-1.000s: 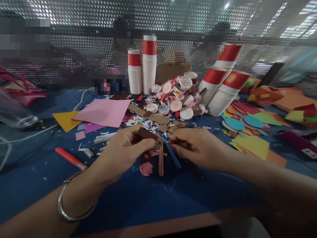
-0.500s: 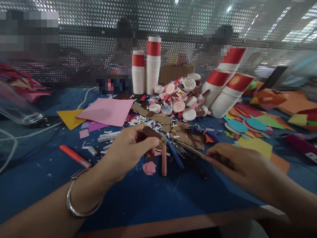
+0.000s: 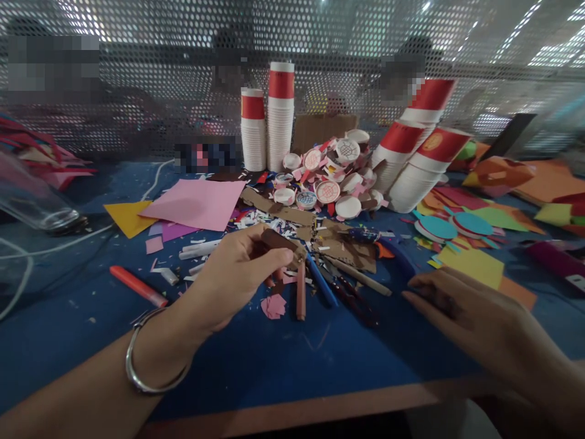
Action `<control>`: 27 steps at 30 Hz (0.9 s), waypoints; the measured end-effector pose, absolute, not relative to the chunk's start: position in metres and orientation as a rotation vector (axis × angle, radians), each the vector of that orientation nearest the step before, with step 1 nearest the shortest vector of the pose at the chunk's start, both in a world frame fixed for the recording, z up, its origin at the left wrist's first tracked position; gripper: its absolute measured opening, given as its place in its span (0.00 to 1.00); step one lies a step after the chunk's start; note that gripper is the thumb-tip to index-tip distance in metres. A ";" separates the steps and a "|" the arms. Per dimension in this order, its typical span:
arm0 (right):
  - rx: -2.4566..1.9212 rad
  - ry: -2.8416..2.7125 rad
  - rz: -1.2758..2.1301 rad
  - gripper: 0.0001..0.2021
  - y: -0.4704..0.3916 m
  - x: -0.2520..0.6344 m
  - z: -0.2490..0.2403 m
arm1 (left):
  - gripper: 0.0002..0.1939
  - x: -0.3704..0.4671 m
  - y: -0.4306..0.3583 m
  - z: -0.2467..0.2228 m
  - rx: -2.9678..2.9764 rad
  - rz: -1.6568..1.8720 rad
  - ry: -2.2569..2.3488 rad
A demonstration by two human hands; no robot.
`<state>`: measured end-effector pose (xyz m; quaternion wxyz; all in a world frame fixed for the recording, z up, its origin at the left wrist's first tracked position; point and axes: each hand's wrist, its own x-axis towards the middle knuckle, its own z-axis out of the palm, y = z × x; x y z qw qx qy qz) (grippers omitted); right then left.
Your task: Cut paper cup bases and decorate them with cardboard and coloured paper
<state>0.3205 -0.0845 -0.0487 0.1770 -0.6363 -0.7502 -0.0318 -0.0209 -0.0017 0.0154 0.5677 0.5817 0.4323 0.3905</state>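
My left hand [image 3: 247, 259], with a silver bangle at the wrist, pinches a small dark brown piece [image 3: 278, 242], perhaps folded paper or card, between thumb and fingers. My right hand [image 3: 461, 305] has its thumb and forefinger apart, with the fingertips at the lower end of a blue handle. That handle belongs to what looks like a glue gun [image 3: 398, 256] with an orange trigger. A pale brown stick [image 3: 361, 277] lies left of my right hand, beside dark-handled scissors [image 3: 363, 305]. Below my left fingertips lie a blue pen [image 3: 323, 281] and a pinkish-brown stick [image 3: 300, 292].
Tall stacks of paper cups [image 3: 280, 122] stand at the back, and more cup stacks [image 3: 411, 164] lean at right. Between them is a heap of decorated discs [image 3: 326, 192]. Pink paper [image 3: 196, 201], a red marker [image 3: 138, 285], cardboard [image 3: 338, 241] and scraps cover the blue table [image 3: 274, 366].
My right hand has let go of the pale brown stick and moved right to the blue handle. My left hand has stayed nearly still with the dark brown piece.
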 end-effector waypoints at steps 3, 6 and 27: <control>-1.823 -2.100 -0.067 0.14 -0.080 0.323 -0.052 | 0.04 -0.021 -0.002 0.015 1.351 0.916 1.021; -1.803 -2.097 -0.047 0.13 -0.077 0.321 -0.049 | 0.04 -0.020 -0.003 0.014 1.321 0.906 1.017; -1.514 -2.347 0.126 0.09 -0.067 0.255 -0.026 | 0.02 -0.017 0.000 0.008 1.314 0.871 0.974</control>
